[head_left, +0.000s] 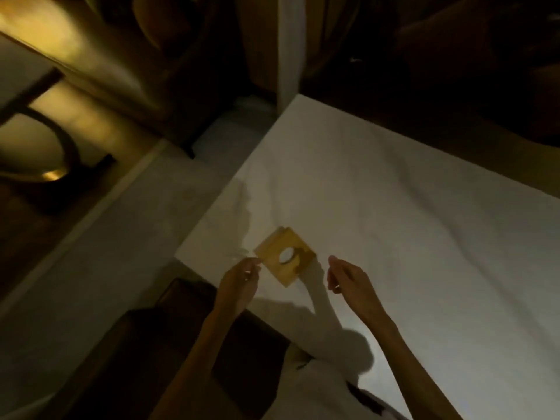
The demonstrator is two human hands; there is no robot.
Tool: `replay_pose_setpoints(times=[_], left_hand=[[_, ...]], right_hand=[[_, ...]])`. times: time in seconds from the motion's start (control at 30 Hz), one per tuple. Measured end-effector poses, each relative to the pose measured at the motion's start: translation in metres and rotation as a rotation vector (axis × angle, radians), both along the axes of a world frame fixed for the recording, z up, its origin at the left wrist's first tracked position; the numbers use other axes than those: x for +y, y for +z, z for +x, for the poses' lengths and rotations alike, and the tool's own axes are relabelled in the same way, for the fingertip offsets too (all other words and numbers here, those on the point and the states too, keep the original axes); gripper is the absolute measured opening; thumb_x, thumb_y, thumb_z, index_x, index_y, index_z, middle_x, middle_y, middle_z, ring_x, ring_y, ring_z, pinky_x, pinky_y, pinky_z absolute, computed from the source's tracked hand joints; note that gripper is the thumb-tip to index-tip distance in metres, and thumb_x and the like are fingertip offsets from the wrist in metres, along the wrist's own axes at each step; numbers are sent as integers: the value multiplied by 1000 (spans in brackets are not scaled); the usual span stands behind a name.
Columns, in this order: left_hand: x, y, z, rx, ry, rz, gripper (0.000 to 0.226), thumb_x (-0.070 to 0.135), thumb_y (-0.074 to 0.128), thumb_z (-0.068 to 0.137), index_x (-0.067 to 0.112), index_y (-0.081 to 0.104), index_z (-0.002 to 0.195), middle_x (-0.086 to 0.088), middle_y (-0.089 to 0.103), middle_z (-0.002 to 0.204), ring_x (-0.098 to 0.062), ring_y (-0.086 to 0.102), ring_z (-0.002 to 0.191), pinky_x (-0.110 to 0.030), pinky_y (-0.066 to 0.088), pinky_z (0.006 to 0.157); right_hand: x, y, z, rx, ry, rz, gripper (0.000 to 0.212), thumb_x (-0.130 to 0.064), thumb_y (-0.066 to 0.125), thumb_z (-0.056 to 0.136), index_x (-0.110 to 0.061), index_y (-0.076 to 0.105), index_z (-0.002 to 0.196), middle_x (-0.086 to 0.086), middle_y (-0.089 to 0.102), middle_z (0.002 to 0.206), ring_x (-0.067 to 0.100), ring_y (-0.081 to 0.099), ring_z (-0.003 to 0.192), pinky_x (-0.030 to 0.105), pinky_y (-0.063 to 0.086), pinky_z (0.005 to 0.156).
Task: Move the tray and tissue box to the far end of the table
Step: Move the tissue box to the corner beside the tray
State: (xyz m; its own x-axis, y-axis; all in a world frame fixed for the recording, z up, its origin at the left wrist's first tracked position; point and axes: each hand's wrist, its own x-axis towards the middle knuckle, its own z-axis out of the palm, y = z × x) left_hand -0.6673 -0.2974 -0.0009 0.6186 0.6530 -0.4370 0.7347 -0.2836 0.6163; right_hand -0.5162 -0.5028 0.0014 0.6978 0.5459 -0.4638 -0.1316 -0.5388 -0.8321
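Observation:
A square wooden tissue box (285, 256) with a round white opening on top rests on the white table (394, 207), close to its near left edge. My left hand (239, 283) hovers just left of the box, fingers loosely curled, perhaps brushing its edge. My right hand (348, 280) hangs a short way to the right of the box, fingers apart and empty. No tray shows in this dim view.
The table stretches away to the upper right, its far corner (298, 100) near a pale curtain (288, 47). A dark chair (188, 353) stands below the near edge. A lit wooden cabinet (75, 56) lines the left wall.

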Motion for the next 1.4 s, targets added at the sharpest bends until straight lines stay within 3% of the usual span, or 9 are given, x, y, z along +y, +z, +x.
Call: replay_pose_setpoints(times=[0.2, 0.33, 0.5, 0.6, 0.73, 0.83, 0.97, 1.17, 1.4], left_hand=[[35, -33, 5, 9, 141, -190, 28, 21, 51, 97, 20, 59, 124, -4, 61, 126, -22, 60, 112, -34, 47, 98], [39, -55, 41, 69, 129, -339, 54, 28, 49, 99, 13, 34, 148, -12, 42, 149, -28, 45, 133, -36, 38, 106], [41, -68, 68, 161, -86, -362, 49, 24, 44, 101, 4, 33, 145, -16, 46, 143, -31, 50, 126, -29, 38, 92], [45, -70, 74, 162, -82, -419, 48, 15, 47, 99, 0, 36, 143, -20, 46, 142, -33, 50, 125, -28, 37, 86], [48, -70, 80, 125, -95, -478, 73, 38, 53, 66, 3, 46, 129, -13, 52, 115, -23, 52, 103, -27, 36, 79], [51, -76, 85, 146, -21, -551, 87, 30, 53, 58, -5, 41, 136, -18, 54, 126, -22, 50, 102, -35, 43, 81], [53, -124, 86, 217, -71, -569, 109, 77, 73, 47, 11, 52, 130, -15, 63, 124, -27, 63, 104, -46, 56, 88], [33, -65, 111, 324, -275, -303, 103, 69, 55, 66, 13, 30, 148, -11, 41, 148, -32, 43, 134, -39, 36, 108], [-14, -60, 148, 340, -228, -184, 64, 40, 62, 87, 8, 44, 140, -16, 54, 138, -35, 54, 123, -41, 44, 102]], right_hand=[[40, -37, -4, -29, -38, -207, 24, -41, 50, 98, -21, 62, 104, 6, 69, 103, 26, 67, 91, 41, 54, 80], [69, -63, 5, 5, 37, -310, 45, -39, 51, 97, -25, 47, 140, 4, 50, 137, 28, 55, 123, 42, 45, 101], [90, -79, 20, 81, 91, -278, 42, -29, 54, 98, -11, 50, 137, 2, 57, 120, 26, 59, 114, 38, 48, 95], [91, -87, 26, 204, 3, -265, 45, -28, 57, 97, -11, 47, 137, 13, 57, 126, 35, 60, 113, 50, 54, 92], [82, -99, 31, 434, -145, -239, 45, -25, 59, 96, -14, 47, 137, 14, 55, 130, 36, 62, 111, 49, 57, 90], [80, -101, 33, 478, -176, -225, 44, -26, 59, 96, -14, 47, 137, 15, 56, 130, 35, 63, 110, 50, 57, 90], [81, -98, 33, 597, -201, -229, 47, -31, 56, 96, -17, 42, 139, 14, 54, 125, 36, 60, 109, 49, 58, 87], [72, -100, 30, 746, -281, -74, 60, -35, 57, 97, -24, 32, 150, 16, 47, 144, 39, 60, 115, 50, 58, 85], [14, -90, 39, 755, -391, 0, 84, -53, 62, 89, -30, 16, 155, 15, 46, 150, 33, 60, 116, 45, 54, 87]])
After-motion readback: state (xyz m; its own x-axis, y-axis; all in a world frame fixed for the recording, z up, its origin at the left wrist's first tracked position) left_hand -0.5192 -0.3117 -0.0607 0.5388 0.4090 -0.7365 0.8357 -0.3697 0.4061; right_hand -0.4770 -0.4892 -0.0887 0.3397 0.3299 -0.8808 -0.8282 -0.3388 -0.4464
